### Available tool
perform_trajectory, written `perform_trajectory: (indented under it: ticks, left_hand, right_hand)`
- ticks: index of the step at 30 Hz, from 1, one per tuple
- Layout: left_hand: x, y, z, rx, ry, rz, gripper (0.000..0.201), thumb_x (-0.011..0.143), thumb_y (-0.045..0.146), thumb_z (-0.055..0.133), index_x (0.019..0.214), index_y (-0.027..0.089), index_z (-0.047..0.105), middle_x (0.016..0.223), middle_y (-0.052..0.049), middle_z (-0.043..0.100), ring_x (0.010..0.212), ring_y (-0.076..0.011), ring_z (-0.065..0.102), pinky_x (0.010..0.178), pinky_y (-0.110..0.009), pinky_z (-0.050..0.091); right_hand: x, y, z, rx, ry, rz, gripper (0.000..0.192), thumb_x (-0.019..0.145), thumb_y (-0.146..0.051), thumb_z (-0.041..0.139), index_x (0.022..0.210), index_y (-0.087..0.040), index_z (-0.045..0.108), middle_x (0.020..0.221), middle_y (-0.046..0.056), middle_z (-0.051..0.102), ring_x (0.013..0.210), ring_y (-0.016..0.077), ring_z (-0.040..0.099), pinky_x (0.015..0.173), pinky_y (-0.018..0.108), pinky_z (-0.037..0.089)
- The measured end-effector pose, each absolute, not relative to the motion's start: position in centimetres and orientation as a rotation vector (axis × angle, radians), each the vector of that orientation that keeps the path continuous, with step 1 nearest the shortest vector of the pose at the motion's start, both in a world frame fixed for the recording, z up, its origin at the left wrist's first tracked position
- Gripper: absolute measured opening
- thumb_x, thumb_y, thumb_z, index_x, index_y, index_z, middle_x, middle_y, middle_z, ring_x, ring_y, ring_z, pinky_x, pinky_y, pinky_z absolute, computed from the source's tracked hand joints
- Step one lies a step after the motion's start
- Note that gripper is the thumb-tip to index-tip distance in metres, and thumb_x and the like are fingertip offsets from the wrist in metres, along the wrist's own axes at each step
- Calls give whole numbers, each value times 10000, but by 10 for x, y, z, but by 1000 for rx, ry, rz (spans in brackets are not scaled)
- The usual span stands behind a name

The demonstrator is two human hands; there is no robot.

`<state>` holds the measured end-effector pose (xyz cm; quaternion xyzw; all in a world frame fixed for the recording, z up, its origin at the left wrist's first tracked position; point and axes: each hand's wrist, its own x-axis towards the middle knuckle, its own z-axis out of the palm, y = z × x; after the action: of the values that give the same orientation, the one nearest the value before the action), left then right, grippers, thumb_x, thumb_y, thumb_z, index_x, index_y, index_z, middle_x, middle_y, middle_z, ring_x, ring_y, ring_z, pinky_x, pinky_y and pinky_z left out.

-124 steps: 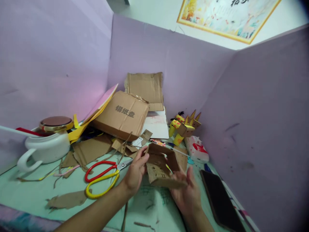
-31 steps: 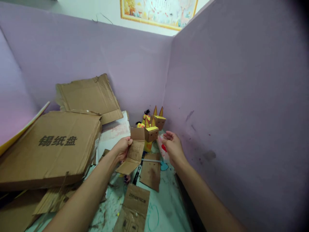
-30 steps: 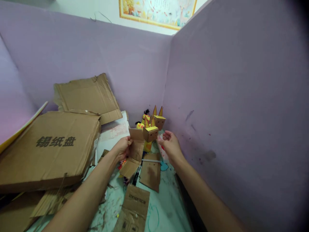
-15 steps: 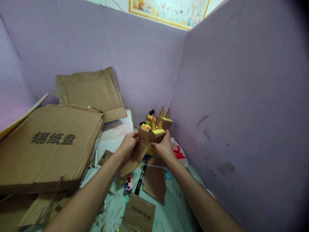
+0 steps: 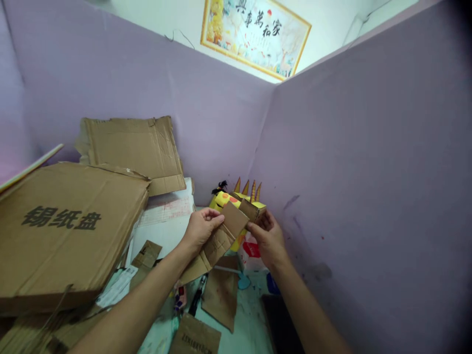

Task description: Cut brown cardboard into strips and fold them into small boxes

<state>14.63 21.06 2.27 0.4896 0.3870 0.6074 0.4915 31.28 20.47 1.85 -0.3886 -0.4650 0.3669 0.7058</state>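
My left hand grips a folded strip of brown cardboard by its upper end, held up near the corner of the purple partitions. My right hand pinches the small cardboard head with orange horns of a craft figure, right against the top of the strip. The figure's yellow body with orange spots shows just behind the strip. Its lower part is hidden by my hands.
A large flat cardboard box with printed characters lies at left, a torn cardboard sheet leaning on the back partition. Cardboard scraps, a black pen, a tissue pack and a dark flat object lie on the green tabletop.
My right hand came in from the right and took hold of the horned head; my left hand raised the cardboard strip against it. The view tilted upward.
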Motion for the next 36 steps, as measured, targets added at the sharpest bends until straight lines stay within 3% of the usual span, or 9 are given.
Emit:
perform_trajectory:
  ticks: [7,20,28,36]
  left_hand:
    - [166,192,33,1228,992,1551,191,546,276,691,623,155,564,526,37,594,513,-107,522,530,-212,372]
    - [164,178,38,1210,1052,1628,154,517,237,690,563,152,569,481,32,576,467,-107,496,477,-205,351]
    - [100,186,43,974,1071,1915,325,490,357,716,679,167,531,542,67,558,508,-80,482,540,-196,362]
    - [60,134,49,850,1078,2018,367,456,310,765,710,162,546,577,56,590,548,-81,515,560,-182,401]
  right_hand:
    - [303,182,23,-809,-951,910,605,465,-163,764,1030,-194,551,1174,109,591,1118,272,524,940,423,416]
    - [295,170,23,-770,-1027,898,623,458,-164,767,1030,-205,524,1162,113,594,1078,251,551,879,384,468]
    - [291,200,5,-971,-1064,653,660,470,-177,721,1063,-173,431,1130,132,577,1033,227,556,902,367,421]
    - [263,231,-21,-1031,-1126,592,689,477,-174,723,1104,-174,438,1121,101,557,1030,228,538,920,376,398]
